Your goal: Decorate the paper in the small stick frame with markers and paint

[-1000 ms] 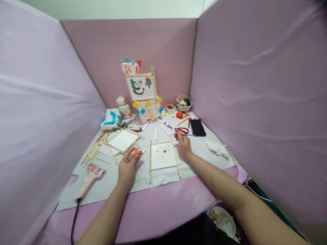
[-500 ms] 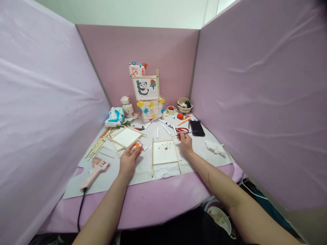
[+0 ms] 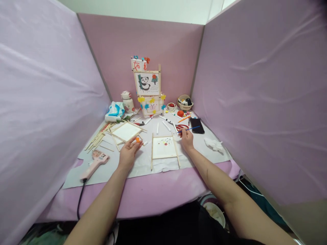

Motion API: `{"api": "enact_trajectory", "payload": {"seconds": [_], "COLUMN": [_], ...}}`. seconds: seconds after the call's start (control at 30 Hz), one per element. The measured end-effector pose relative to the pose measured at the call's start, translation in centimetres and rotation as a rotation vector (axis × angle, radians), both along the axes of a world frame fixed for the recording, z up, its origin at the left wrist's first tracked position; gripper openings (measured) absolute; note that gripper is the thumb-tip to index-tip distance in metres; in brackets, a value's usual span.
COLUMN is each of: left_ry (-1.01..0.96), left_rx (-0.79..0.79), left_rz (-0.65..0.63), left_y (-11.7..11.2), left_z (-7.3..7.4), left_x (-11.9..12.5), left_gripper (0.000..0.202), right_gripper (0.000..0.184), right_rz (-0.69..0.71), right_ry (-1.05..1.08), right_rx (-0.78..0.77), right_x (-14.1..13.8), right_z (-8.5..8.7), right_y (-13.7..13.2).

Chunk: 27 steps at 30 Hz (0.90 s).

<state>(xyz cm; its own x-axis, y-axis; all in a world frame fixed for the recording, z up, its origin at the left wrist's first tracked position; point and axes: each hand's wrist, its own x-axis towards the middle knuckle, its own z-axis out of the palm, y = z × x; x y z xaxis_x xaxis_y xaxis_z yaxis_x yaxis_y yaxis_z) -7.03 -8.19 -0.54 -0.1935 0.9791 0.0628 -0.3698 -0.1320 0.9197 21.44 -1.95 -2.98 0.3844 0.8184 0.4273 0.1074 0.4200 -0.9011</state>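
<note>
Pinched in the fingers of my left hand [image 3: 128, 152] is a small orange thing [image 3: 138, 140], its exact kind too small to make out. My right hand [image 3: 187, 139] is closed on a thin blue paintbrush [image 3: 192, 128], whose tip points left toward the framed picture. That stick frame [image 3: 161, 152] lies flat between my hands, with small flowers painted on the upper right of its white sheet. A second stick frame [image 3: 125, 132] with a blank sheet lies beyond my left hand. A white marker [image 3: 145, 143] is just right of my left fingers.
A pink glue gun [image 3: 95, 165] and wooden sticks [image 3: 95, 140] lie left. At the back stand a panda-picture lantern [image 3: 148, 83], a bottle [image 3: 127, 102], wipes [image 3: 114, 111] and a bowl [image 3: 185, 106]. Rightward are scissors [image 3: 182, 127], a phone [image 3: 197, 126] and crumpled tissue [image 3: 214, 145].
The whole scene sits slightly higher in the picture as the camera tilts down. Both hands keep their holds, with hardly any movement relative to the table.
</note>
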Motion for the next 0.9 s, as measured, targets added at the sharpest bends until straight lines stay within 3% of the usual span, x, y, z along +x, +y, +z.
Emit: {"api": "enact_trajectory", "payload": {"seconds": [0.9], "left_ry": [-0.006], "left_rx": [-0.005], "left_rz": [0.022], "left_y": [0.33], "left_z": [-0.44], "left_x": [0.16], "left_gripper": [0.022], "right_gripper": [0.049], "right_rz": [-0.086], "right_ry": [-0.087], "right_rx": [-0.011], "right_x": [0.61], "right_z": [-0.41], "right_y": [0.13]}}
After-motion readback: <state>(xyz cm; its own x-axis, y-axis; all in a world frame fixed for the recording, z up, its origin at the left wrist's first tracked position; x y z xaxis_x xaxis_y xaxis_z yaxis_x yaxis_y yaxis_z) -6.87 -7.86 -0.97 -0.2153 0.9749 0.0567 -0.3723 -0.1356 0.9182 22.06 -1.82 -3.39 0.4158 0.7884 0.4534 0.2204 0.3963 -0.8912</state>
